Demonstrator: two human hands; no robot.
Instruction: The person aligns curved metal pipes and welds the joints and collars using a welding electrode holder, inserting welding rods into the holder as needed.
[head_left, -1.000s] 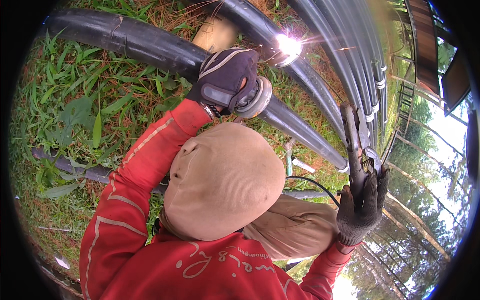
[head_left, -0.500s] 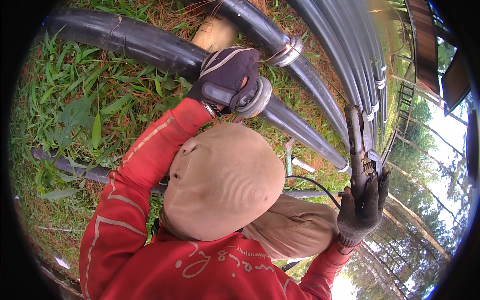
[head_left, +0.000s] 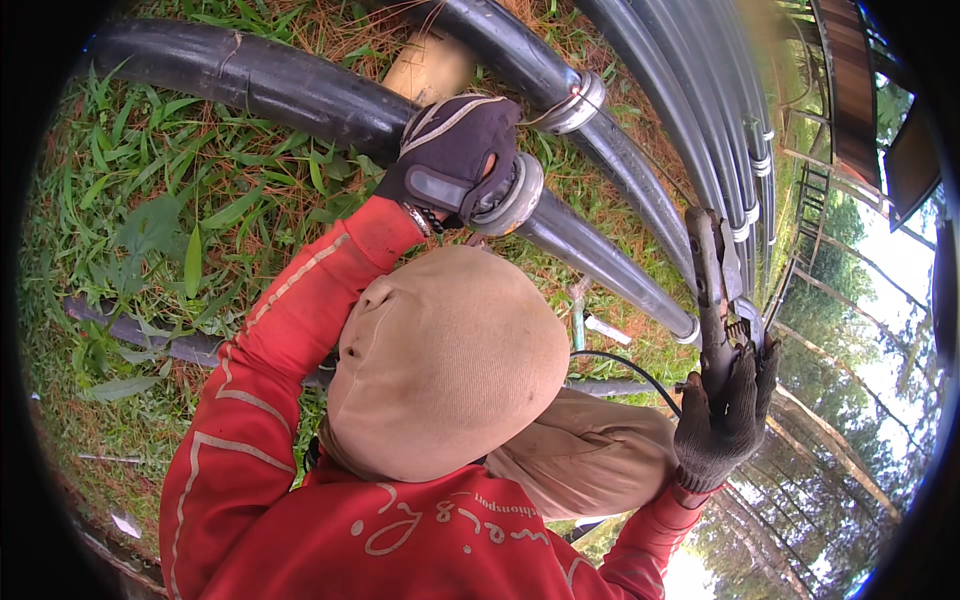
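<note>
My left hand (head_left: 455,150), in a dark glove with pale stripes, is wrapped over a black pipe (head_left: 270,85) right beside its grey ring-shaped collar (head_left: 512,200). Its fingertips are partly hidden behind the pipe. In a worn dark knit glove, my right hand (head_left: 720,430) grips a welding electrode holder (head_left: 712,300) with long jaws and a coil spring. A thin dark rod (head_left: 655,155) slants from near the jaws toward the collar (head_left: 575,105) of the neighbouring pipe. A small orange spot shows on that collar; whether the rod touches it I cannot tell.
Several long black pipes (head_left: 660,110) with collars run side by side at upper right. A pale log (head_left: 428,68) lies under the pipes. A black cable (head_left: 640,368) trails by my bent knee (head_left: 450,370). A small hammer-like tool (head_left: 578,310) lies on the grass.
The electrode holder has tilted slightly to the left at its jaws. My left hand and the pipes have stayed in place. The orange spot on the collar looks a little dimmer.
</note>
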